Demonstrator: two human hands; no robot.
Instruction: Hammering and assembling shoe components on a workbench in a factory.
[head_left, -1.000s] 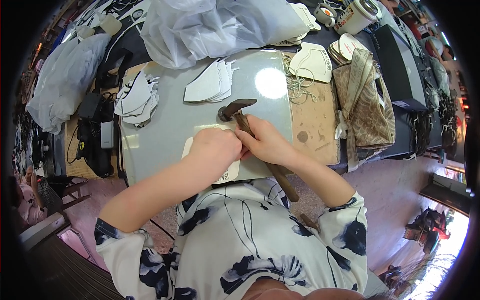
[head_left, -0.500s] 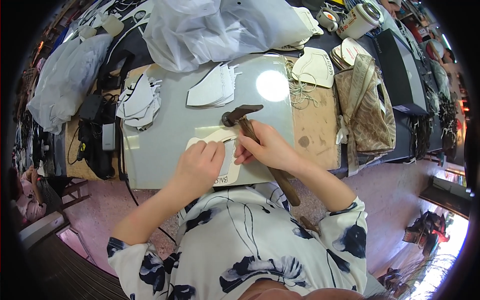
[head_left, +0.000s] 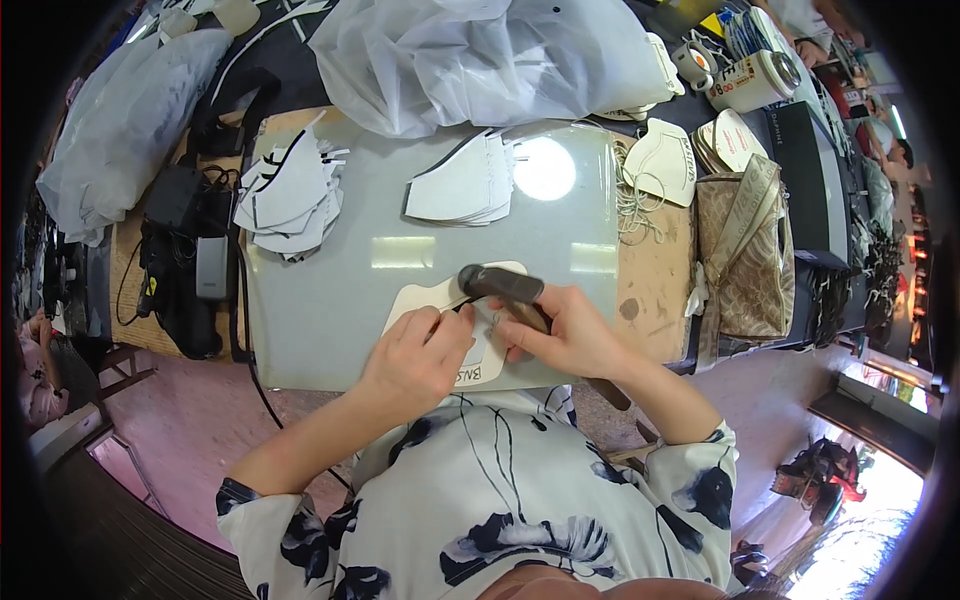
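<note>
My right hand [head_left: 572, 334] is closed around the wooden handle of a hammer [head_left: 507, 284]. Its dark head hovers just above my left fingertips, and the handle's end sticks out below my wrist. My left hand [head_left: 415, 352] is curled over a cream card template [head_left: 410, 301] near the table's front edge. Its thumb and fingers pinch a white piece with a black edge, mostly hidden under both hands. The right thumb and fingertips are close to that piece too. Dark lettering marks the template's lower part.
Stacks of white black-edged pieces lie at the left [head_left: 290, 205] and middle [head_left: 462, 182] of the grey mat [head_left: 340, 330]. Behind is a big plastic bag [head_left: 470, 70]. At right are cord [head_left: 640, 205], cream templates [head_left: 662, 163] and a brown handbag [head_left: 742, 255]; at left, black adapters [head_left: 175, 205].
The hammer head has come down and turned, now nearer my left fingertips. My hands have drawn closer together over the template. The whole view has shifted slightly.
</note>
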